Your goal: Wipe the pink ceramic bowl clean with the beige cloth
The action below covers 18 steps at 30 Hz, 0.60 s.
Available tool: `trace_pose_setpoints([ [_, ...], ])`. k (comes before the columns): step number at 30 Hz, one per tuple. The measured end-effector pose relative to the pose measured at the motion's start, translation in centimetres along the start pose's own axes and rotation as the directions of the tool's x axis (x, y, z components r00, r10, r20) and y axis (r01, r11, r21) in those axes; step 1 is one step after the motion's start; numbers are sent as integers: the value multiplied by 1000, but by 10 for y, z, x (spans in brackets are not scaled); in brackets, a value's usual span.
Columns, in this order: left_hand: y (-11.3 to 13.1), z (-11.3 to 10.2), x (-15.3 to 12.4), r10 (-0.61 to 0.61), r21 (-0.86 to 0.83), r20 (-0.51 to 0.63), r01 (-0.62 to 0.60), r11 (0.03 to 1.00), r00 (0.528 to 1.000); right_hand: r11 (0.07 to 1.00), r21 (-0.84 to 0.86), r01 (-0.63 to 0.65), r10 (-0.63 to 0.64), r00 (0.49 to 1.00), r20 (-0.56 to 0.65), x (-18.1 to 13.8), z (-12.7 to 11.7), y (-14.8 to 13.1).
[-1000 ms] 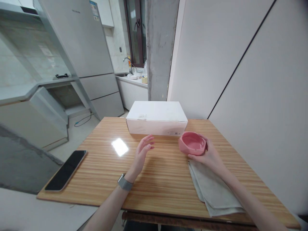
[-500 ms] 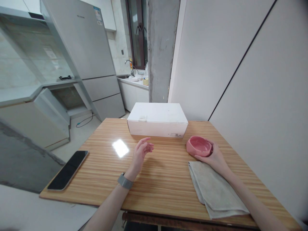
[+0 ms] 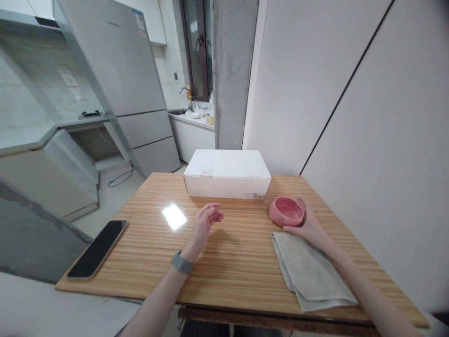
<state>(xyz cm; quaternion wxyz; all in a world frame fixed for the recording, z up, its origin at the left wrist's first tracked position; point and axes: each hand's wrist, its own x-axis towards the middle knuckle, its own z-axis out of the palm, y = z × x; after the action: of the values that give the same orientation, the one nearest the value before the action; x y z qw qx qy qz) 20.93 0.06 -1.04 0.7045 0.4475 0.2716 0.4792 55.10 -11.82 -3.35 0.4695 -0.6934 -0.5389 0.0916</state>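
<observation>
Item: pink bowl [image 3: 286,211]. Small, glossy, thick-walled, with a faceted outer wall and a shallow round hollow. Upright, opening facing up. Seemingly resting on wooden table [image 3: 228,252], in its far right part. Near the right front corner of white box [image 3: 227,174], not touching. Just beyond the far edge of folded grey cloth [image 3: 308,271]. Clasped from the right and near side by right hand [image 3: 308,225].

Right hand [image 3: 310,225] cups a pink bowl [image 3: 286,211] on the table [image 3: 231,262]; left hand [image 3: 205,224] hovers open.
</observation>
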Motion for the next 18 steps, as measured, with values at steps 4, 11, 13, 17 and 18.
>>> trace_pose_setpoints([
  [4, -1, 0, 0, 13, 52, 20, -14, 999, 1000, 996, 75, -37, 51, 980, -192, 0, -11, -34],
  [11, -2, 9, -7, 76, 216, 84, -92, 972, 994, 919, 393, -4, 88, 976, -197, -37, 41, -122],
  [13, -5, 11, -9, 76, 249, 107, -101, 963, 991, 861, 503, -76, 126, 990, -66, -49, 77, -133],
  [17, -15, 13, -14, 33, 302, 162, -81, 950, 986, 719, 678, -153, 129, 988, 86, -60, 139, -140],
  [18, -18, 13, -15, 18, 318, 179, -75, 945, 984, 704, 690, -166, 122, 986, 112, -61, 148, -141],
])
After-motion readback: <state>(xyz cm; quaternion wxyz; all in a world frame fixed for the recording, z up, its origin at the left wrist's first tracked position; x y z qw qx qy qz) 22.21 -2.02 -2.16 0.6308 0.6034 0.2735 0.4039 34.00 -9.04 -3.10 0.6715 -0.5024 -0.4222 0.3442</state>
